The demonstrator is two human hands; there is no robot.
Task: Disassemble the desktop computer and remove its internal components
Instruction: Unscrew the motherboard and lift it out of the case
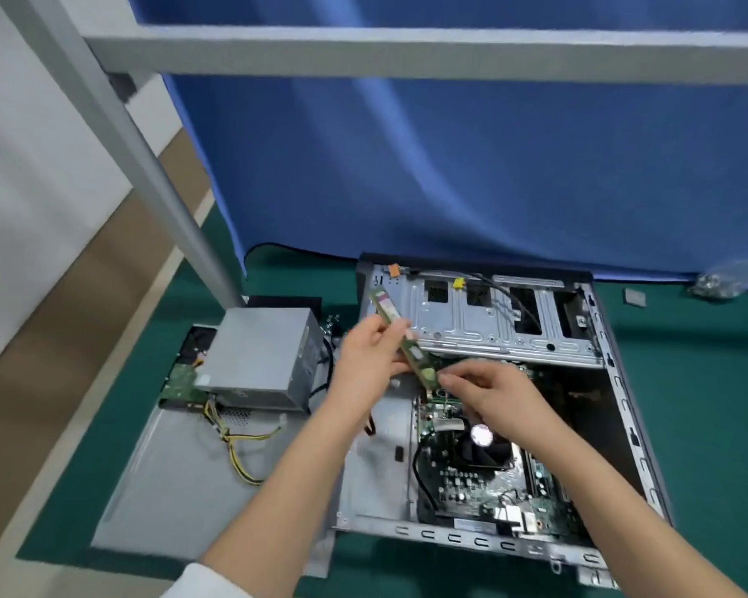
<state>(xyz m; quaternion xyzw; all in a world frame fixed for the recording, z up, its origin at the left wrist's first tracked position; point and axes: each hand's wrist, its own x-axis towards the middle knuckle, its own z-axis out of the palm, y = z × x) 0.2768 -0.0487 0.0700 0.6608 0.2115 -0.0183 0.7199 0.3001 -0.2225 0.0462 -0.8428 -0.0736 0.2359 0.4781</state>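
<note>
The open computer case (622, 407) lies on its side on the green mat. Inside it sit the motherboard (484, 485) and a black CPU fan (489, 446). A metal drive cage (493, 321) spans the case's far half. A green memory stick (400, 334) is held tilted above the case's left edge. My left hand (370, 360) grips the stick near its middle. My right hand (489, 392) pinches its lower end, just above the motherboard.
A grey power supply (260, 356) with yellow and black cables (238, 451) rests on the removed side panel (178, 481) at left, on top of a green circuit board (182, 381). A grey frame post (156, 187) and blue curtain (450, 166) stand behind. A bag of small parts (726, 280) lies far right.
</note>
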